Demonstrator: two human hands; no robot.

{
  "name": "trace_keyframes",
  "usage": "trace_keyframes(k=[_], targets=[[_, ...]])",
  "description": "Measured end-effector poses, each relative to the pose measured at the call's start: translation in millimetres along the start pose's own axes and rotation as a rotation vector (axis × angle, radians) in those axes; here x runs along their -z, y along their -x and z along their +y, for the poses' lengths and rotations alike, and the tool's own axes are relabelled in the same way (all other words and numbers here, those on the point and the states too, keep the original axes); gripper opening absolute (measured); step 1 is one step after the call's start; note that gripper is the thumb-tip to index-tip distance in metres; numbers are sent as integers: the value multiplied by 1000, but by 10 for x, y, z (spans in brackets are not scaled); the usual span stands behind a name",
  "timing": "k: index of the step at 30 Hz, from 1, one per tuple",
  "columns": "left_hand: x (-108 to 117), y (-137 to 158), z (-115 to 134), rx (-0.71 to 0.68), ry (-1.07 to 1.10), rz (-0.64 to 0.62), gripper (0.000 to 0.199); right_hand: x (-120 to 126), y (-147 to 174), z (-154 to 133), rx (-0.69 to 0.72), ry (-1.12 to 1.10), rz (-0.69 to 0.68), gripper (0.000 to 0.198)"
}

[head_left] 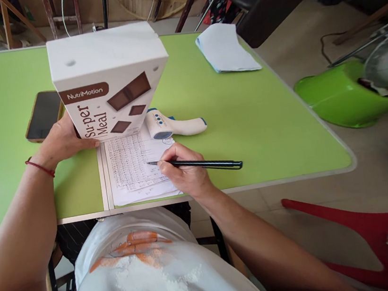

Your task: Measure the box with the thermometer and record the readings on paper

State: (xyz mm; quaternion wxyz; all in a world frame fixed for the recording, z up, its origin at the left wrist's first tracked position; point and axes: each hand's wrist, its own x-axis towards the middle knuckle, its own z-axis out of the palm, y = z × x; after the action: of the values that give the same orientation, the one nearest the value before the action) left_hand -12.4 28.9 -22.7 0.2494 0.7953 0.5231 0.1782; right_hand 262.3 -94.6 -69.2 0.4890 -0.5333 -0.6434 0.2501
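Note:
My left hand (61,140) grips the lower left edge of a white and brown NutriMotion box (115,91), its thumb along the bottom front. The box stands tilted over the far end of some papers. In my right hand (187,168) is a black pen (214,163), pinched between thumb and fingers. Its tip points left, over sheets of paper (128,166) covered in small handwriting; whether it touches them I cannot tell. A white and blue infrared thermometer (173,124) lies just beyond my right hand, beside the box.
A smartphone (43,115) lies left of the box on the green table (256,132). Folded white paper (226,48) rests at the far right edge. Past the table's right side are a green bin (338,98) and a red chair (354,220).

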Motion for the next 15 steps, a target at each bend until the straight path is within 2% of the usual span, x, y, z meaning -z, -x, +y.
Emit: trace_keyframes(k=[10, 15], targets=[[2, -1, -16, -31, 38, 1, 67, 7, -5, 3, 22, 8, 63, 15], [-6, -7, -45, -63, 51, 3, 66, -2, -3, 20, 1, -6, 33, 14]])
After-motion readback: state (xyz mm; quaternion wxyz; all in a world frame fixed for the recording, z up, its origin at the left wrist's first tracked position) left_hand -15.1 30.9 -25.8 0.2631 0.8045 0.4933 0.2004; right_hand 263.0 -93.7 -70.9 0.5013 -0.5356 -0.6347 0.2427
